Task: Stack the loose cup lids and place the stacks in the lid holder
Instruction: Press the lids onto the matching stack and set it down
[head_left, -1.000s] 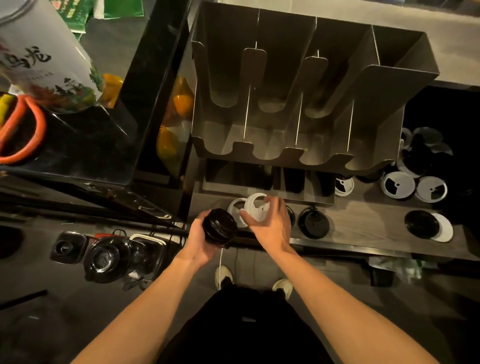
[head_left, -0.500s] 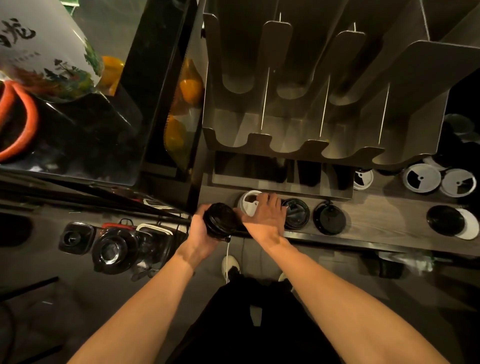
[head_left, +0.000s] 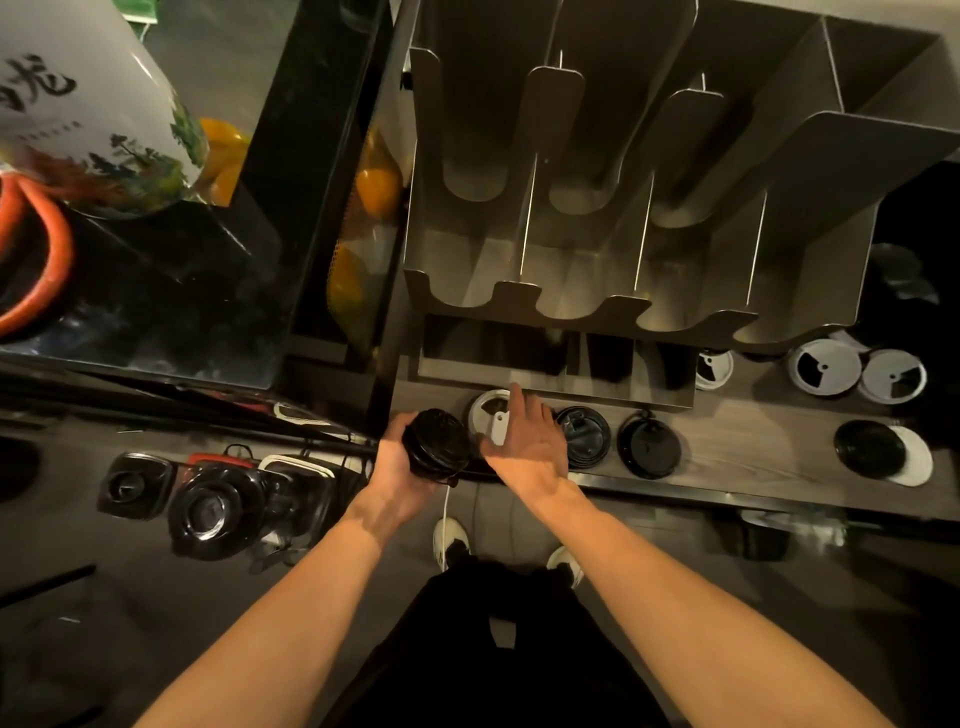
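Left hand (head_left: 397, 467) grips stack of black lids (head_left: 435, 440), fingers curled round it. Right hand (head_left: 527, 439) lies flat, fingers straight, on white lid (head_left: 488, 408).

dim, warm light from above, deep shadows below, slightly soft, with wide-angle bending at the edges.

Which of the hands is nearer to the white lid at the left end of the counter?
Right. The right hand lies over the white lid, covering its right side. The left hand is just to the lid's left, gripping a stack of black lids.
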